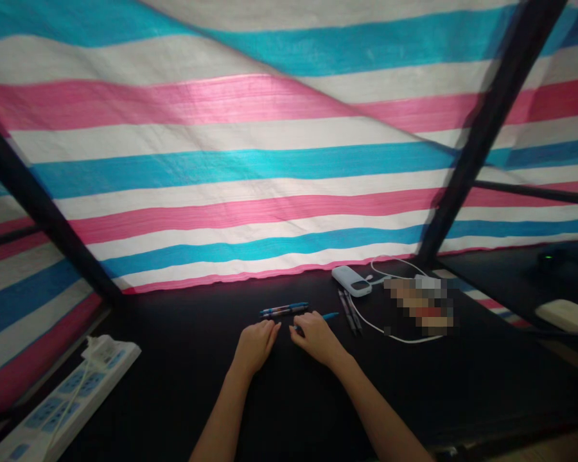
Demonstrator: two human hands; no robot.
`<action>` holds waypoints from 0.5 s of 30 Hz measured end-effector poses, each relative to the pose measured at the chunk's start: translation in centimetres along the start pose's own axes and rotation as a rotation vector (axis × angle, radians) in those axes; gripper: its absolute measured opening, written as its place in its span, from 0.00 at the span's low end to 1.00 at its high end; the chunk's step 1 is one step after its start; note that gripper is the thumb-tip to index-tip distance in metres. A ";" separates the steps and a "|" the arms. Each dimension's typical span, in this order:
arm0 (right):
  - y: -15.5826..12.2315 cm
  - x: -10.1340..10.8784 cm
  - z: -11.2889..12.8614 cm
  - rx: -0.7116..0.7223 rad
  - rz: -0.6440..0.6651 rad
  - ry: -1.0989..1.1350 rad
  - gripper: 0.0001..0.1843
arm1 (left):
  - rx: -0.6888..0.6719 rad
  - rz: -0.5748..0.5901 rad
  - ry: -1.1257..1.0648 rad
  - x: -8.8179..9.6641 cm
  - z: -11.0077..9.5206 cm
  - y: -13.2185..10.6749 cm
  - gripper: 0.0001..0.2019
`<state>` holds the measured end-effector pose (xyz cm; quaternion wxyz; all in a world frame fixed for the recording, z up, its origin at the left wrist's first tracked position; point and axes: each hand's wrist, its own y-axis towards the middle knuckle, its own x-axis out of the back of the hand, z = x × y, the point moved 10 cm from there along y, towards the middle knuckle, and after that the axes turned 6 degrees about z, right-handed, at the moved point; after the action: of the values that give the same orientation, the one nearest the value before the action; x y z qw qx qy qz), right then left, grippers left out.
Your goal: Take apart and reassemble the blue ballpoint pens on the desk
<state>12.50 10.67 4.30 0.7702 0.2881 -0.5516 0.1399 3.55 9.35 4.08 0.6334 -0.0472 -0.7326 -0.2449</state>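
My right hand [316,335] is closed around a pen [330,316], whose blue end sticks out to the right past the knuckles. The rest of that pen is mostly hidden by the fingers. Just to its left, my left hand [254,346] rests low over the black tabletop [187,359], fingers curled in with the thumb alongside. Whatever it may hold is too small or hidden to name. A small gap separates the two hands. Right behind them lie a few blue-and-white pens [284,310], side by side.
Dark pens [350,312] lie to the right, beside a white power bank [351,281] with a white cable [390,337]. A pixelated patch covers something farther right. On the left is a white power strip [72,398]. Dark posts [481,135] stand before a striped sheet [250,173].
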 end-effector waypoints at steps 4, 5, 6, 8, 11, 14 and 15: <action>0.0 0.1 0.1 0.013 0.003 0.017 0.11 | 0.001 0.005 -0.002 0.0 0.0 0.0 0.18; -0.1 0.1 0.2 0.022 0.008 0.022 0.11 | 0.003 0.007 -0.002 0.0 0.0 0.0 0.18; -0.1 0.0 0.3 0.029 0.014 0.023 0.12 | 0.005 0.009 -0.002 0.0 0.0 0.0 0.18; -0.1 -0.2 0.3 0.024 0.030 0.011 0.11 | 0.010 0.019 0.000 -0.1 0.0 0.0 0.18; -0.1 -0.7 -0.1 -0.010 0.058 -0.016 0.11 | 0.018 0.039 0.000 -0.3 0.0 0.1 0.18; -0.1 -0.6 0.0 -0.003 0.067 -0.014 0.11 | 0.019 0.047 -0.010 -0.3 0.0 0.1 0.18; -0.1 -0.4 0.2 0.015 0.063 -0.001 0.12 | 0.018 0.050 -0.014 -0.3 0.0 0.1 0.18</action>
<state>12.26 10.51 3.92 0.7629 0.2763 -0.5599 0.1681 3.61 9.46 3.85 0.6345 -0.0615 -0.7378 -0.2219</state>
